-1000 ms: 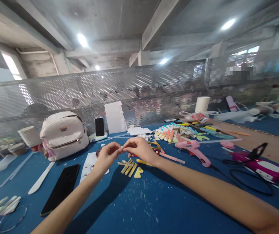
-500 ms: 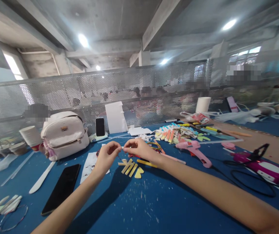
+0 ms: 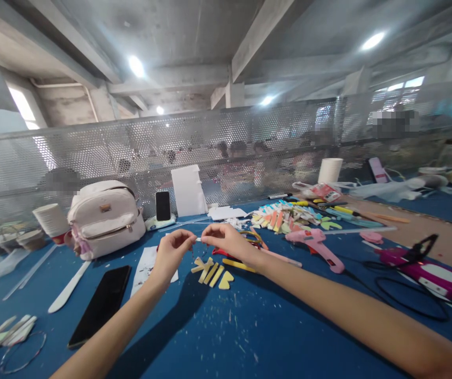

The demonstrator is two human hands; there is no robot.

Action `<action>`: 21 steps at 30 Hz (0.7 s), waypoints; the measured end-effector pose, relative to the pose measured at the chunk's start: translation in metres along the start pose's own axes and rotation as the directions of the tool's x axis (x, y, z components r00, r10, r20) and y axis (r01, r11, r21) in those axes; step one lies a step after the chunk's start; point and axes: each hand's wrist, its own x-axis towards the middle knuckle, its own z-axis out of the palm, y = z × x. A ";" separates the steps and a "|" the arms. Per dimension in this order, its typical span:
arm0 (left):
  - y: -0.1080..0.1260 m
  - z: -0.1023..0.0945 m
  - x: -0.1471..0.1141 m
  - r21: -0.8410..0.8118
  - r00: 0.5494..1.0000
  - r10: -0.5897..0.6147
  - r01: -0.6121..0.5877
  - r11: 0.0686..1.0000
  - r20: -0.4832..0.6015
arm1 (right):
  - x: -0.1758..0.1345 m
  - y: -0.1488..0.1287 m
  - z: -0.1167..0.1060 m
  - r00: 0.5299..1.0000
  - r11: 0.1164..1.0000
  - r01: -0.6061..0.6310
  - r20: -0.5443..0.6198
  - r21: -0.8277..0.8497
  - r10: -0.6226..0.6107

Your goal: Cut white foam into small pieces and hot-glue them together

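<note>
White piece (image 3: pixel 198 239) — left grip (image 3: pixel 172 252) pinches; right grip (image 3: pixel 228 243) too.

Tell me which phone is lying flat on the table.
The black one in front of the backpack, nearest the camera. The other black phone, right of the backpack, and the purple one at far right stand propped up.

craft workshop: bare concrete ceiling (image 3: pixel 178 31), pink glue gun (image 3: pixel 315 243), heaped colored scraps (image 3: pixel 284 216).
</note>
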 end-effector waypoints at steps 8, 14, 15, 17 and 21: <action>-0.001 0.003 -0.001 0.008 1.000 0.005 -0.005 1.000 -0.003 | 0.000 0.003 0.000 1.000 0.999 0.012 0.011 -0.030 -0.011; -0.004 0.001 -0.003 0.083 0.998 0.060 -0.060 0.995 -0.003 | -0.001 0.003 0.000 1.000 0.996 0.015 0.000 -0.092 -0.015; -0.004 0.001 -0.003 0.097 0.998 0.069 -0.068 0.993 -0.004 | -0.002 0.003 0.000 1.000 0.994 0.017 -0.002 -0.105 -0.017; -0.002 0.001 -0.004 0.119 0.997 0.080 -0.078 0.990 -0.006 | -0.002 0.003 0.001 1.000 0.991 0.027 -0.005 -0.132 -0.028; 0.003 0.002 -0.005 0.115 0.997 0.078 -0.080 0.990 0.020 | -0.003 0.004 0.003 0.998 0.980 0.066 -0.012 -0.189 -0.069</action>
